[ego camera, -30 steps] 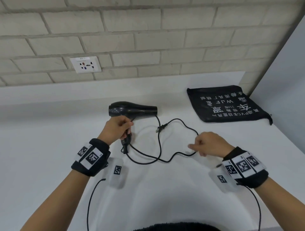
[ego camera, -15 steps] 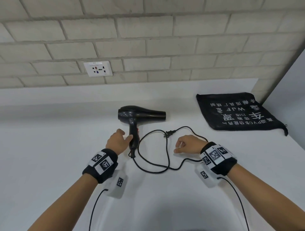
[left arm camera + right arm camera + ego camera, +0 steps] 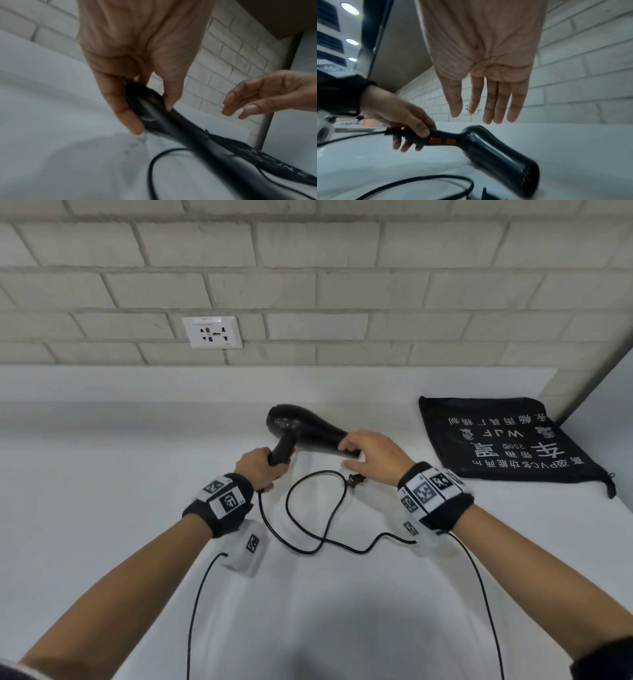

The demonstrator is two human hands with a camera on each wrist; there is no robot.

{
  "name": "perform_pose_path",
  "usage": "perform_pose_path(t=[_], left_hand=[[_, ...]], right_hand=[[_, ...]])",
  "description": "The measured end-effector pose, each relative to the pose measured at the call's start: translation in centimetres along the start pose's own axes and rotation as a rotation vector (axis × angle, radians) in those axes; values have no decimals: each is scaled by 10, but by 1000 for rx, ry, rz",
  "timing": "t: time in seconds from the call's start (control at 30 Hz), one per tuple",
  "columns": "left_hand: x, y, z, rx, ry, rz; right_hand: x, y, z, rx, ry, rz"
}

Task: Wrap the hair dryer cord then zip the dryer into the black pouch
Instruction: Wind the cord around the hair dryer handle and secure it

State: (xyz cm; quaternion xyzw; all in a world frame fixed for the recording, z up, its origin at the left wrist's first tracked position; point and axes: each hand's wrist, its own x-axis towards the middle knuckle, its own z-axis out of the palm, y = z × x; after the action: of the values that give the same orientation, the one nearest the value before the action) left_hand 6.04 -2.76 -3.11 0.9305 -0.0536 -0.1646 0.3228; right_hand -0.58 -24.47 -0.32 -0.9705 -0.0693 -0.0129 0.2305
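Black plastic hair dryer tilts above the white counter, its handle gripped by the left hand; the right hand, fingers spread, now hovers over its barrel, having let go of the loose black cord. Beside it the flat black printed pouch lies near a white wall socket.

I see a black plastic hair dryer with orange buttons; at 3 o'clock, a black fabric pouch with white print.
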Motion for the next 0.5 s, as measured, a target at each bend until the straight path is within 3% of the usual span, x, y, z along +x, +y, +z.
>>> perform_pose_path(t=[0.17, 0.3, 0.4, 0.5], left_hand=[[2, 33, -35, -29, -41, 167], [-4, 55, -48, -162, -103, 172], [-12, 65, -53, -294, -145, 155], [-23, 70, -59, -517, -139, 154]], right_hand=[[34, -28, -18, -156, -7, -137], [56, -44, -21, -131, -112, -146], [68, -48, -17, 4, -190, -128], [75, -48, -18, 149, -153, -116]])
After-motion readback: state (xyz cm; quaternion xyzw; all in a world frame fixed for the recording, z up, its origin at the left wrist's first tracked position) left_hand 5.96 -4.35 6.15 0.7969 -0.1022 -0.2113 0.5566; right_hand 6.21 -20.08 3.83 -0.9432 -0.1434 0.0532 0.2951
